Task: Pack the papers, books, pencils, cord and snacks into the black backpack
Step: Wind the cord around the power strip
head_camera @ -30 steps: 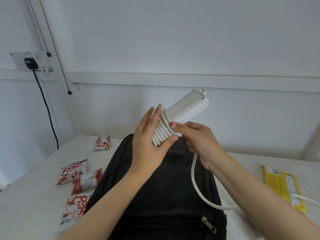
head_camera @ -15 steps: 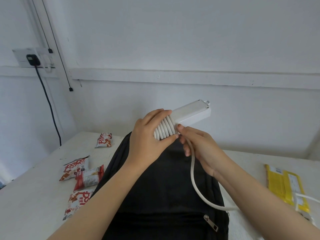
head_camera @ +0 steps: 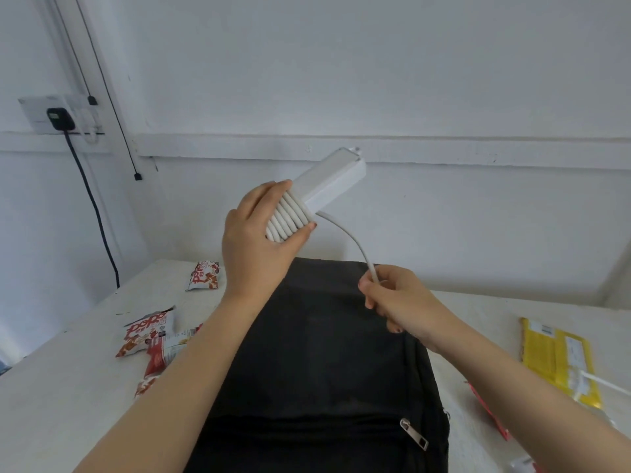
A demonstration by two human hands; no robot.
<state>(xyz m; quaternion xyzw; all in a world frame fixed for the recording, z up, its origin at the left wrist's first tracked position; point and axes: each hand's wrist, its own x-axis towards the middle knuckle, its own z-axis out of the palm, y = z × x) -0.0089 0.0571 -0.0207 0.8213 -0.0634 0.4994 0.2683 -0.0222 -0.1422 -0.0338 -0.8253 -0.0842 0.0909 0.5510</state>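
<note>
clamped round the coiled cord (head_camera: 290, 218) is the left hand (head_camera: 254, 257); the power strip (head_camera: 329, 180) is held above the black backpack (head_camera: 324, 353), long axis pointed up-right. loose cord is pinched by the right hand (head_camera: 406, 302).

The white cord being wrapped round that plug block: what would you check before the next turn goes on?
1. Left hand grips the power strip, thumb over the coils: ok.
2. Right hand pinches the loose cord: ok.
3. Coils lie side by side, none crossing: ok.
4. Rest of the cord free to follow: cannot tell. It passes out of sight behind the right hand, and a white cord lies over the yellow packet.
5. Backpack open to take it: cannot tell. No opening shows.
</note>
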